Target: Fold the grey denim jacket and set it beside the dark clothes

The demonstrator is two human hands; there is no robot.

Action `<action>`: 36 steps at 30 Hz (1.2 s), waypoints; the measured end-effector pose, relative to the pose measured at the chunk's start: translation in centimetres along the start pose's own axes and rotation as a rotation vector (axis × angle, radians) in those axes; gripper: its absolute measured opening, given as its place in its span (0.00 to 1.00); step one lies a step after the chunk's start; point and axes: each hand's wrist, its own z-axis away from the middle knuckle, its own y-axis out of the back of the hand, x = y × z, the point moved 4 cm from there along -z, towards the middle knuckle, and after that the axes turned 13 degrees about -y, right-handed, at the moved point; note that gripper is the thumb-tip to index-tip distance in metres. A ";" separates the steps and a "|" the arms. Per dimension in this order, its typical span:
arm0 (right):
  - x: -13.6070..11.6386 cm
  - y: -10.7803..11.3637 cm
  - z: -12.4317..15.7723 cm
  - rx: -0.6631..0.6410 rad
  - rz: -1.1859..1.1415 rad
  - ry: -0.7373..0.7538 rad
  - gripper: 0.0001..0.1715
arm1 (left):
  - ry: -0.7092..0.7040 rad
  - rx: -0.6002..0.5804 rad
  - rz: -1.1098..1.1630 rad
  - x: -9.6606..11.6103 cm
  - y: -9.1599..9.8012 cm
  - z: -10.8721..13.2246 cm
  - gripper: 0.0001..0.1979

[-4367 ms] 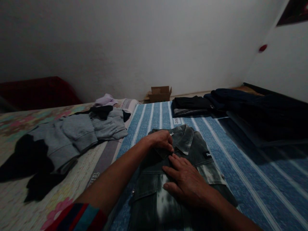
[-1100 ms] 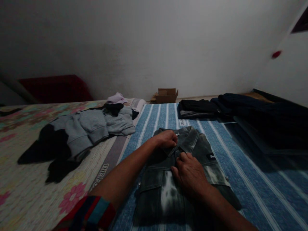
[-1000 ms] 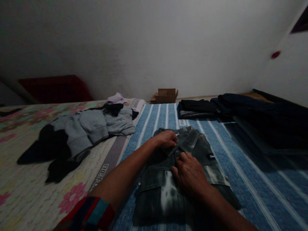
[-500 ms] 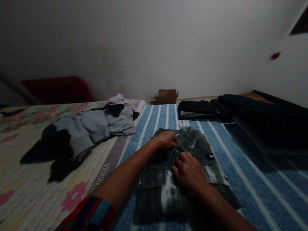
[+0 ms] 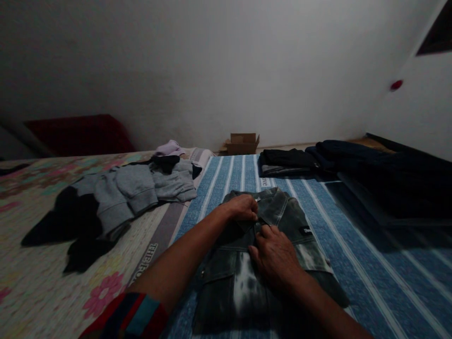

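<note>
A tie-dyed jacket (image 5: 243,278) is laid on the blue striped sheet (image 5: 353,266) at the lower centre of the frame. It is touched at the collar (image 5: 275,208) by the left hand (image 5: 243,207) and, just below, by the right hand (image 5: 276,252). Both hands are curled; whether the jacket is gripped cannot be told.

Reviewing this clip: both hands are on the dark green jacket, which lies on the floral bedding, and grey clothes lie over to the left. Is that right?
Not quite: the head view shows the dark green jacket lying on the blue-and-white striped cover. Both hands are on it, the left hand and the right hand, and grey clothes lie over to the left.
</note>
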 end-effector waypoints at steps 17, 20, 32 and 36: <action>0.0 0.0 0.4 -0.046 -0.063 -0.044 0.16 | 0.118 0.024 -0.139 0.5 -0.1 0.0 0.08; 0.4 -0.3 1.1 -0.075 -0.107 -0.041 0.20 | 0.134 0.033 -0.125 0.4 -0.2 0.0 0.09; 1.3 0.0 1.6 -0.105 -0.284 -0.037 0.21 | 0.152 0.027 -0.153 0.4 -0.3 0.1 0.08; 5.5 3.3 -1.7 0.181 -0.305 -0.076 0.16 | 0.148 0.026 -0.158 0.3 -0.4 0.1 0.08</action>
